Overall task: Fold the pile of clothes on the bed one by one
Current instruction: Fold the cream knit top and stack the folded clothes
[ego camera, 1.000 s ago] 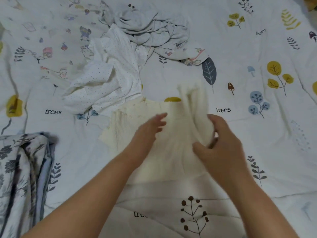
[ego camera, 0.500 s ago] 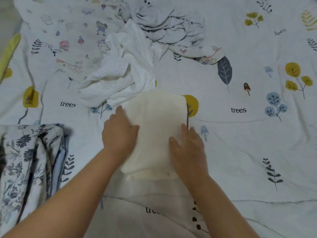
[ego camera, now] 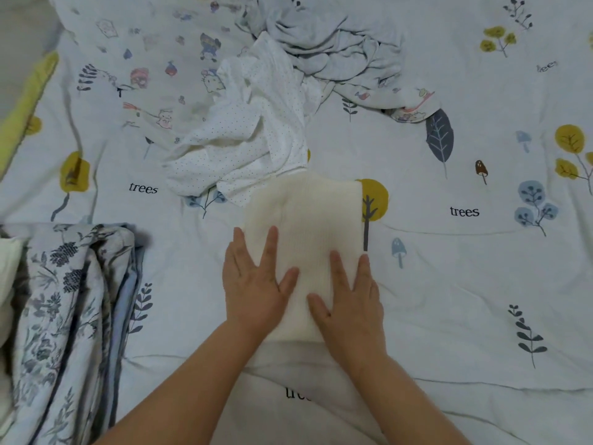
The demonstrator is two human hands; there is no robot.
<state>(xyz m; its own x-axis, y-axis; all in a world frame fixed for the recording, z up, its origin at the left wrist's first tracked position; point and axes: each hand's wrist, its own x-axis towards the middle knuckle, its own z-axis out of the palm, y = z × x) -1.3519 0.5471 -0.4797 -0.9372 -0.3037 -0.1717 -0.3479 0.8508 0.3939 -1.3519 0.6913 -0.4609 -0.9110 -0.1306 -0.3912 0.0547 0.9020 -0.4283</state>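
i have the folded cream knit (ego camera: 305, 226) mid-bed, nearer its bottom edge, left hand (ego camera: 253, 290) and right hand (ego camera: 349, 300) flat on it, fingers straight. i'd smooth outward, keeping edges square. its far edge touches the dotted white garment (ego camera: 244, 149); grey clothes (ego camera: 337, 49) beyond, floral quilt (ego camera: 70, 316) at the left edge.

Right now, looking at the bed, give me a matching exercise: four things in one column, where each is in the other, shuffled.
Things:
1. cream knit garment
2. white dotted garment
3. grey garment
4. floral quilt

Places:
A. folded at the left edge
B. crumpled at the far top
C. folded flat under both hands
D. crumpled just beyond the cream one

Pairs: 1-C, 2-D, 3-B, 4-A
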